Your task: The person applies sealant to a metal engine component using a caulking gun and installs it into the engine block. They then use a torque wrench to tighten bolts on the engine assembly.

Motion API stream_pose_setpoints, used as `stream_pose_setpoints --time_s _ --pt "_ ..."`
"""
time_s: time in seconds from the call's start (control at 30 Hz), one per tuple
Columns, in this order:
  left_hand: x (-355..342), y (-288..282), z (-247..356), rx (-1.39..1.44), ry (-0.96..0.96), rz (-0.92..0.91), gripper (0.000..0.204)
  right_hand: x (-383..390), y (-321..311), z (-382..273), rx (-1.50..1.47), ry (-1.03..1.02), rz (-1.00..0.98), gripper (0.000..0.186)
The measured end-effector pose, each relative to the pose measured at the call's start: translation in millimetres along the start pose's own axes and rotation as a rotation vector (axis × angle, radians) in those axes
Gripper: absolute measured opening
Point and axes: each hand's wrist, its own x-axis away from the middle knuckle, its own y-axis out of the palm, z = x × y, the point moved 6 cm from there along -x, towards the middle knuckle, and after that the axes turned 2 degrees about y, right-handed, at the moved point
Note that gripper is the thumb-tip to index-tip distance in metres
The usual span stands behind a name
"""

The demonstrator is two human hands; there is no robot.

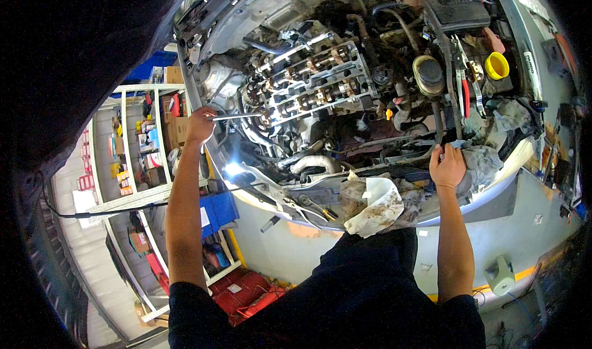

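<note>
My left hand (200, 125) grips a slim metal tool (230, 117), probably a wrench, that reaches across to the cam gear (262, 118) at the left end of an exposed cylinder head (314, 85). My right hand (448, 167) has its fingers curled at the front edge of the engine bay, beside a black hose and a grey rag (484, 164); what they grip is unclear. A lit work lamp (234, 171) shines near the left front corner. A stained white container (379, 204) and cloth hang at the middle of the front.
A yellow cup (497, 66), red-handled pliers (464, 96) and a lidded reservoir (429, 72) sit at the right of the bay. On the left stand shelves (125, 139) with boxes, a blue bin (218, 214) and red cases (240, 296). A green device (498, 275) is on the floor at right.
</note>
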Motion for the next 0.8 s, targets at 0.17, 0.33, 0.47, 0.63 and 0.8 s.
stream_pose_setpoints --time_s 0.17,0.33,0.47,0.63,0.8 --pt "11 12 -10 0.142 -0.903 -0.238 0.039 1 0 5 0.004 0.017 -0.013 0.029" --pt "13 -12 -5 -0.242 -0.161 -0.191 0.024 0 4 -3 -0.042 0.005 -0.013 0.029" --pt "-1 -1 26 -0.062 -0.549 -0.251 0.027 0 -1 0 -0.002 0.008 0.006 0.027" --pt "8 5 21 0.071 -0.958 -0.313 0.029 0 -1 2 -0.001 0.022 0.005 0.027" --pt "1 -7 33 -0.207 -0.208 -0.247 0.032 -1 0 0 -0.01 0.028 -0.026 0.027"
